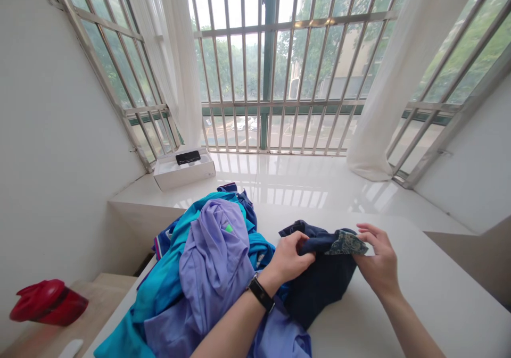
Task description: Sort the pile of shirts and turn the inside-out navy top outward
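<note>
A dark navy garment (323,286) lies bunched on the white table, partly lifted between my hands. My left hand (289,257), with a black band on the wrist, pinches its gathered upper edge. Opposite, my right hand (377,259) grips the end of a patterned grey-green section (344,242) between thumb and fingers. I cannot tell which kind of garment it is. To the left is a heap with a lavender garment (217,241) on top of a turquoise garment (165,283); my left forearm passes over part of it.
The white table (431,294) meets a glossy window ledge (287,180). On that ledge rests an open white box (183,176) with a black phone-like object (188,158). A red item (48,302) sits lower left. Barred windows and white curtains (403,81) stand behind.
</note>
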The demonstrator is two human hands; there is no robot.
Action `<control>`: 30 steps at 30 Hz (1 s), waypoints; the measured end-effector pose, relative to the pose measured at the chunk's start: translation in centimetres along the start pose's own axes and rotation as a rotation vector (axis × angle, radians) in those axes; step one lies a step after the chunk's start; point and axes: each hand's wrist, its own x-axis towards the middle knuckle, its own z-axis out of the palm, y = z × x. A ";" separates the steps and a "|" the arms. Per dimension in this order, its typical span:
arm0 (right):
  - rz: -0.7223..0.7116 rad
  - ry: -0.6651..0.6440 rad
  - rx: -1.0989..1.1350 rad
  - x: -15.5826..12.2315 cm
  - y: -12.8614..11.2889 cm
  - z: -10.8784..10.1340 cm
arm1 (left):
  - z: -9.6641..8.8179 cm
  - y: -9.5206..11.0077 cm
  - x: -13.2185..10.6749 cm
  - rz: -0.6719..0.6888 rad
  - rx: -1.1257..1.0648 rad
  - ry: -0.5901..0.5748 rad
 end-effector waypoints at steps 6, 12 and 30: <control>0.082 0.167 0.106 0.5 0.3 -0.7 | -0.8 0.4 0.6 -0.052 0.035 0.162; 0.288 0.218 0.544 0.8 0.2 -1.1 | -1.8 2.4 0.5 0.052 -0.255 0.211; 0.815 0.229 0.702 1.5 0.3 -1.6 | -2.3 2.3 0.6 -0.114 -0.718 0.241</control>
